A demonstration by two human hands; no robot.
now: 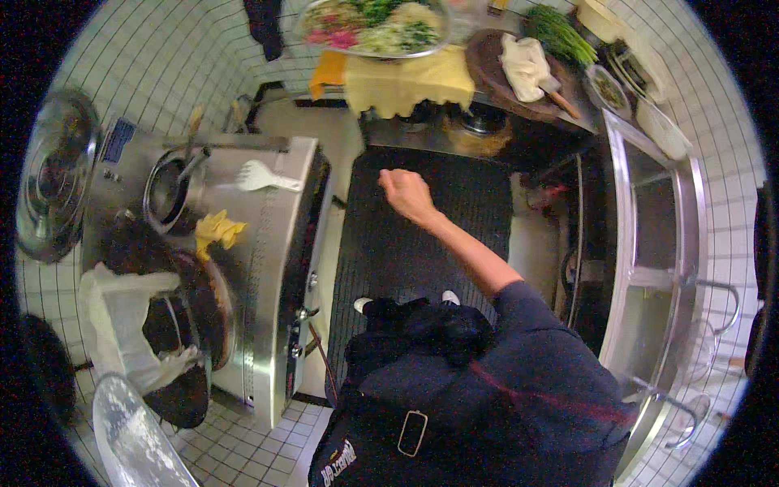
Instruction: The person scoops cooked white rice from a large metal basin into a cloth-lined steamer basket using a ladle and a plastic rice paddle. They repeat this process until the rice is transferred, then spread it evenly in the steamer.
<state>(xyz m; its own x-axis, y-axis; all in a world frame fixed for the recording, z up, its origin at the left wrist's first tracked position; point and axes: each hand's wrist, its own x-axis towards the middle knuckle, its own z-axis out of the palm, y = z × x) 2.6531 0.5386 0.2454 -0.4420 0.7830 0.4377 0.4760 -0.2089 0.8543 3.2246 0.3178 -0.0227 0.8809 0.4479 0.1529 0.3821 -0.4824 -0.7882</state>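
Note:
My right hand (pixel 409 193) is raised in front of me over the black floor mat (pixel 426 243), its fingers curled and blurred; whether something small is inside them cannot be told. My left hand is out of view. Left of my right hand, a white plastic rice paddle (pixel 268 178) lies on the stainless steel stove top (pixel 255 219). Beyond the hand, a large tray of chopped vegetables (pixel 389 55) stands over a yellow cloth (pixel 408 82). At the upper right, a cleaver with a wooden handle (pixel 563 102) and a whitish cloth (pixel 524 64) lie on a round wooden chopping board (pixel 487 67).
The stove at left holds a small pot (pixel 167 192), a yellow cloth (pixel 220 231) and a large wok draped with white cloth (pixel 115 322). Green stalks (pixel 557 33) and small containers (pixel 607 88) sit at upper right. A metal-framed cabinet (pixel 657 274) with handles borders my right side.

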